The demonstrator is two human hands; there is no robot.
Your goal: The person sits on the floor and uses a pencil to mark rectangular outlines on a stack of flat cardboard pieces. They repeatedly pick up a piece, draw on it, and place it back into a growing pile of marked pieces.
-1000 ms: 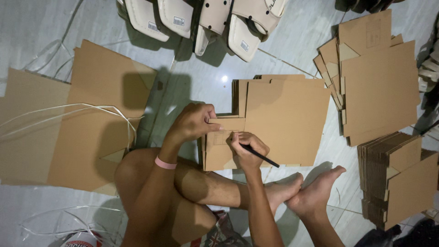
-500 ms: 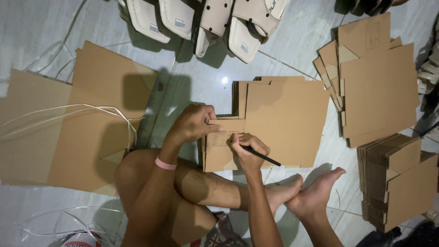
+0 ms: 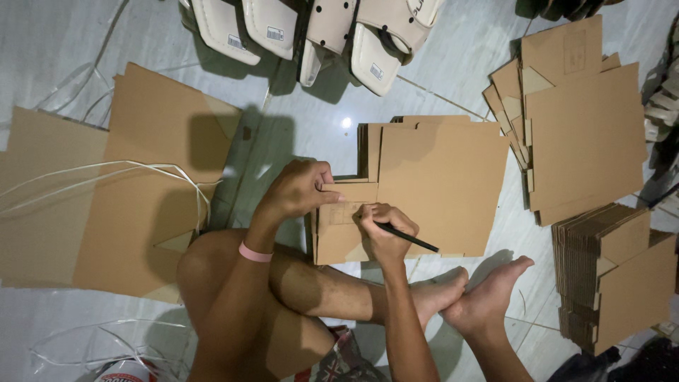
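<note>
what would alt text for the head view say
Seen from above, a person sitting on a tiled floor writes with a black pen in the right hand on a flat cardboard box blank, which the left hand steadies. More cardboard stacks lie around.

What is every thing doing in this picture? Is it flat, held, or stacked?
left hand: pressing down on the cardboard flap.
right hand: gripping the black pen, tip on the cardboard.
black pen: held, slanted.
cardboard piece: flat on the floor, on top of a stack.
folded boxes: stacked at the right.
white sandals: lying on the floor.
pink wristband: on the left wrist.
</note>
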